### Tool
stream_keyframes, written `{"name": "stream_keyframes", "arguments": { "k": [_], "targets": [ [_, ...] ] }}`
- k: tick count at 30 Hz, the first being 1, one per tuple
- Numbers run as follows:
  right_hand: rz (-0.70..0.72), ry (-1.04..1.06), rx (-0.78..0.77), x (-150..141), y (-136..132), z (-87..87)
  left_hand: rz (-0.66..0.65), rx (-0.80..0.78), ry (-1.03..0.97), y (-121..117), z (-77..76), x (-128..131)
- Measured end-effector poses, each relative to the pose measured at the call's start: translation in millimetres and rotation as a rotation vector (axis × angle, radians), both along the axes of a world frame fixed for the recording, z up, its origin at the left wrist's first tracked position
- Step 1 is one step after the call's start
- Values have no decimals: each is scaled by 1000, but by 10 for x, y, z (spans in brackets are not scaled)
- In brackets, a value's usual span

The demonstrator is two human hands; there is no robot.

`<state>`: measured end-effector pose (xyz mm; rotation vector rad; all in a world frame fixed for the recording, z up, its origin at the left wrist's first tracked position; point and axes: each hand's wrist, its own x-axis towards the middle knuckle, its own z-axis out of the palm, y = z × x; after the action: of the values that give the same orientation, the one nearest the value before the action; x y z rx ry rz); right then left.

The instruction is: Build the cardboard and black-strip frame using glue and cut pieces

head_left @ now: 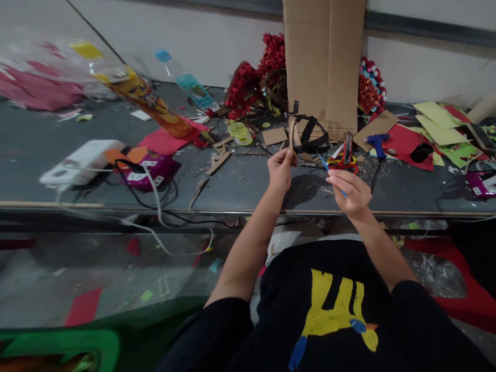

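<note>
My left hand pinches the edge of a rounded frame of bent cardboard strips, partly brown and partly black, held up just above the table. Between the closed fingers of my right hand is a thin blue stick; it slants up and left, its tip close to the frame. Whether that tip has bristles or a point is too small to tell. Just behind my right hand lie red-and-yellow-handled scissors. A small yellow-labelled jar stands to the left of the frame.
Cardboard scraps litter the dark table. A tall cardboard sheet leans at the wall beside red flower-like decorations. A blue glue gun lies right; a drink bottle and a white power strip with trailing cables are left.
</note>
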<state>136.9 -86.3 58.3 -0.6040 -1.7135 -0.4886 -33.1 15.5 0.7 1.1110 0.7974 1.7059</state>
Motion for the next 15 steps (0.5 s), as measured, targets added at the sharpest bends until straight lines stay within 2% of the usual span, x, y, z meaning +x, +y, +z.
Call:
{"name": "stream_keyframes", "arguments": {
  "k": [4, 8, 15],
  "targets": [
    [15, 87, -26, -23, 8, -11, 2, -5, 13, -1, 4, 1],
    [-51, 159, -16, 92, 74, -10, -5, 22, 10, 8, -12, 3],
    [-184, 111, 19, 109, 59, 22, 12, 14, 20, 22, -31, -3]
  ]
}}
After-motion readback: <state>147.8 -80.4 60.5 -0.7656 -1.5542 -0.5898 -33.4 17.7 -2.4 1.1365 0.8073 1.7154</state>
